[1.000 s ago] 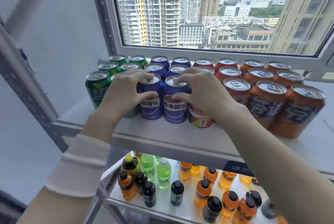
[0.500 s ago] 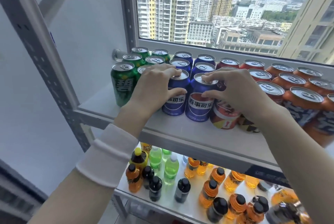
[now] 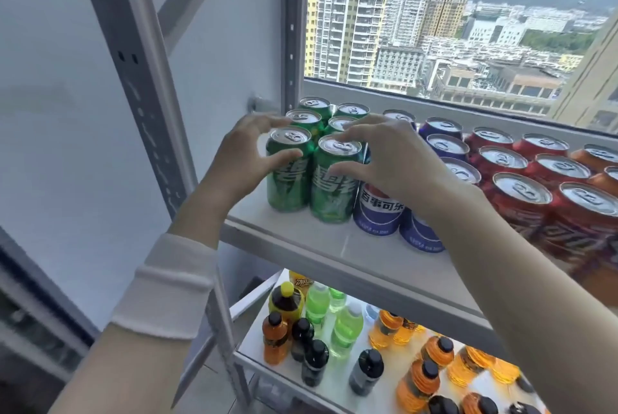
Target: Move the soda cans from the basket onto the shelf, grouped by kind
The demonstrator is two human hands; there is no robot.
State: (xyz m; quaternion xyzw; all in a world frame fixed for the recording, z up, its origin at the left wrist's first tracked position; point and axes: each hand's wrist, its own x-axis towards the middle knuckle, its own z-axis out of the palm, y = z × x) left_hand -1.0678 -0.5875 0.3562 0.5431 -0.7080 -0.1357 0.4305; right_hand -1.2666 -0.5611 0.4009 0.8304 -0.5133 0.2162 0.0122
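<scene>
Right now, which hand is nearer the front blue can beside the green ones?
Right. The right hand hangs just over that blue can, fingers reaching to the neighbouring green can. The left hand is further left, at the outer green can.

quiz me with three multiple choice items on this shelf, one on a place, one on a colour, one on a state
1. Where on the upper shelf do the green cans stand?
A) at its left end
B) between the red and orange cans
C) at its right end

2. What colour are the cans next to the green ones?
A) orange
B) red
C) blue

3. How do the two front green cans stand?
A) on their sides
B) upright
C) stacked on one another

Answers:
1 A, no cans stand to their left.
2 C, the blue cans come next in the row.
3 B, their tops face up.
</scene>
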